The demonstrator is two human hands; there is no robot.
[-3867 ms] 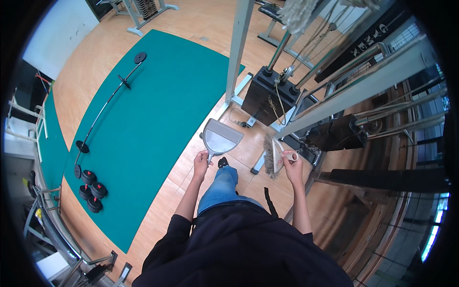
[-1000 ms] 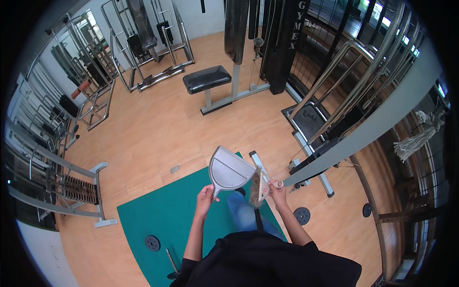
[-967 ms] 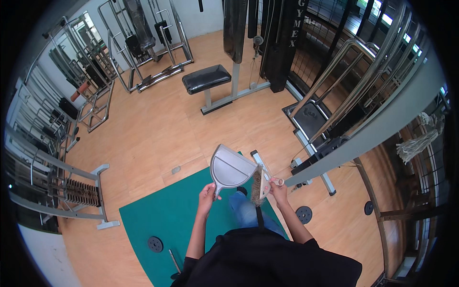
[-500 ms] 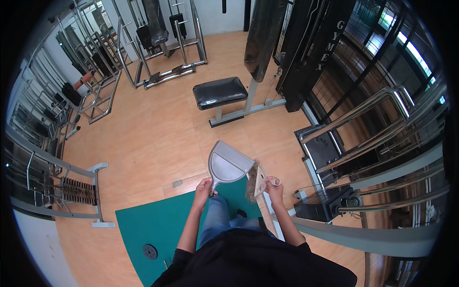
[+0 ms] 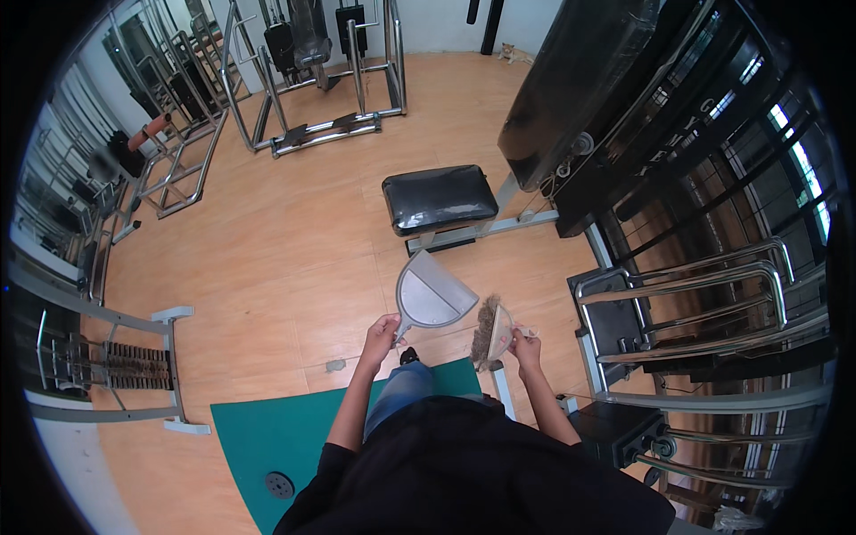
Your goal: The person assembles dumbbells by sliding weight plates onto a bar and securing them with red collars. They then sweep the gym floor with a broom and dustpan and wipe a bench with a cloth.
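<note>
My left hand [image 5: 382, 337] is wrapped round the short handle of a grey dustpan [image 5: 434, 296], whose wide pan points up and to the right. In my right hand [image 5: 524, 345] is a hand brush [image 5: 501, 337] with a pale head, its brown bristles facing left toward the pan. A small gap separates the bristles from the dustpan's edge. Both are held in front of me, above the floor and the front end of a green mat [image 5: 267, 428]. My shoe [image 5: 409, 356] shows just below the dustpan.
Ahead stands a machine with a black padded seat [image 5: 440, 200]. Metal bars [image 5: 704, 285] of another machine rise at my right. A weight-stack frame [image 5: 169, 366] is at left. A black weight plate [image 5: 279, 485] lies on the mat; a cat [image 5: 510, 53] sits by the far wall.
I have stepped forward, one shoe now beyond the mat's edge. The brush has shifted right, away from the dustpan, and turned slightly. A cat has come into view at the back.
</note>
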